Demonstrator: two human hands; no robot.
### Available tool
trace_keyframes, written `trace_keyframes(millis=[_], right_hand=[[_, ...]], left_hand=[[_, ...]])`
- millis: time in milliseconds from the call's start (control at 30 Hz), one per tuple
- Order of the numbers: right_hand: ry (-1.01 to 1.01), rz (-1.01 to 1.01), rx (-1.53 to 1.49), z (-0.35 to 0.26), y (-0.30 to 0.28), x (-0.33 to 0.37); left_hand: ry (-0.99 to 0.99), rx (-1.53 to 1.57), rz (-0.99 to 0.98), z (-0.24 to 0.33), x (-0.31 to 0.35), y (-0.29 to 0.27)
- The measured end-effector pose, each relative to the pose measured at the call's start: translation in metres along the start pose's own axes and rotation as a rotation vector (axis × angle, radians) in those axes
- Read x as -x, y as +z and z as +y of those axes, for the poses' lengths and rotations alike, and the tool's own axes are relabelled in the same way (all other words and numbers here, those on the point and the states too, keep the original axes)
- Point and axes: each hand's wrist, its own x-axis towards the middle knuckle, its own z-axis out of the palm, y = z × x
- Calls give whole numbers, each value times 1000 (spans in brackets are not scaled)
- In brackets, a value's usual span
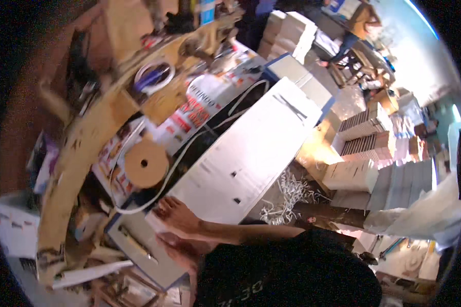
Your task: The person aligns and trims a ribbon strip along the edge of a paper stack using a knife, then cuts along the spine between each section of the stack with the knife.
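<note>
A long white sheet or stack of sheets [251,148] lies slantwise across a grey board [130,258] with blue edges. My right hand [176,217] is at its near left end, with bent fingers curled over the edge. Just below, my left hand [182,250] is against the near corner of the same end; blur and the right forearm hide most of its fingers. A slim yellowish tool, perhaps a cutter knife [138,243], rests on the grey board beside my hands. Past the sheet's left side runs a white cable [182,161].
A brown roll [146,162] and a white ring-shaped roll [153,77] lie left of the sheet, inside a curved wooden rim [82,148]. Curled paper strips [287,199] are heaped to the right. Stacks of boards [363,133] stand beyond. Another person [361,25] is at the far right.
</note>
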Motion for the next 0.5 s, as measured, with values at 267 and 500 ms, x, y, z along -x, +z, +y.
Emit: trace_keyframes(millis=[267, 500], right_hand=[[454, -29, -309, 178, -72, 10], [517, 239, 223, 347, -163, 9]], left_hand=[[11, -184, 23, 6, 5, -13], [-23, -295, 70, 7, 13, -17]])
